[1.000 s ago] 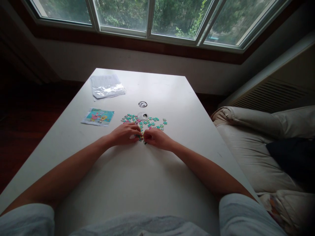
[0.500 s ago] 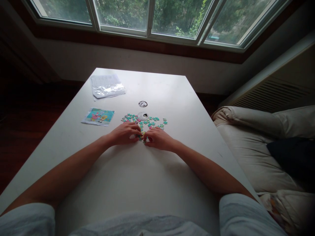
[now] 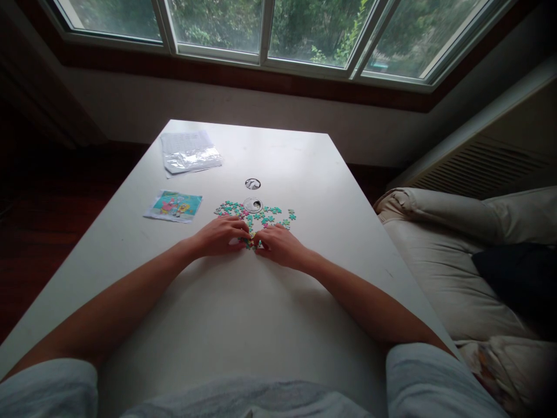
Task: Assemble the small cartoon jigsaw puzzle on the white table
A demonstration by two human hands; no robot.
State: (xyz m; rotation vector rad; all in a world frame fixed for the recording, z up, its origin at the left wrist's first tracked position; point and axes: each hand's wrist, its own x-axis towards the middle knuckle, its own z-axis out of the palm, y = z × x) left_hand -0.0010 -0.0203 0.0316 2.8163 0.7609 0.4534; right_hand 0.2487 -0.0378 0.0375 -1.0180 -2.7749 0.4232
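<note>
Both my hands rest on a white table [image 3: 243,313], meeting at a small cluster of joined puzzle pieces [image 3: 251,244]. My left hand [image 3: 220,236] has its fingers curled, the tips pinching at the cluster. My right hand [image 3: 278,244] is curled too, its fingertips pressed to the same pieces from the right. Just beyond the hands lie several loose teal and pink puzzle pieces [image 3: 265,216], scattered around a round silver lid [image 3: 253,204]. What exactly each fingertip grips is too small to see.
A colourful cartoon picture sheet [image 3: 174,206] lies to the left. A clear plastic bag on paper [image 3: 188,154] sits at the far left of the table. A small round cap [image 3: 252,184] lies beyond the lid. A beige sofa [image 3: 456,255] stands right of the table.
My right hand has edged slightly up and left toward the cluster. The left hand and the loose pieces have stayed put.
</note>
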